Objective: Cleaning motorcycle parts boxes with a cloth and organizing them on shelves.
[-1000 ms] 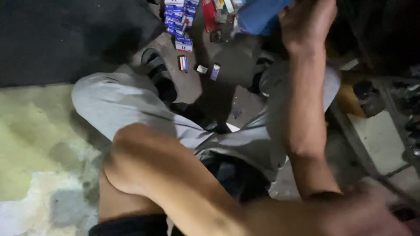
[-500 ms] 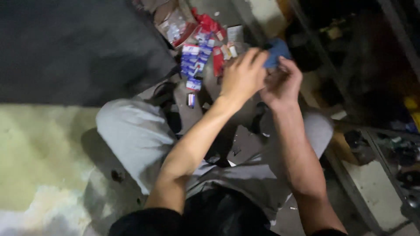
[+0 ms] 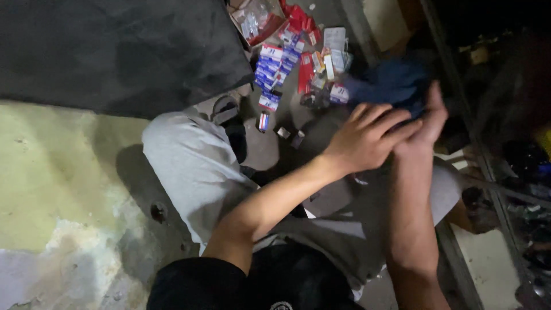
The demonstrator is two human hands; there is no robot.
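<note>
Our hands have drifted rightward, and now our left hand [image 3: 367, 138] clasps our right hand [image 3: 422, 123], fingers together against the soft, light dark-blue cloth [image 3: 390, 80] just beyond the fingertips.

The left hand [image 3: 367, 138] lies over the right hand [image 3: 422, 129], so the right palm and whatever the fingers [image 3: 402, 123] may pinch there cannot be seen. Just beyond the hands, a dark blue object [image 3: 393, 83] is blurred and partly covered by them; its kind cannot be told. Beyond it, the small boxes [image 3: 281, 63] are too small to tell apart. Right of the hands, the shelf [image 3: 516, 172] is lost in darkness.
</note>
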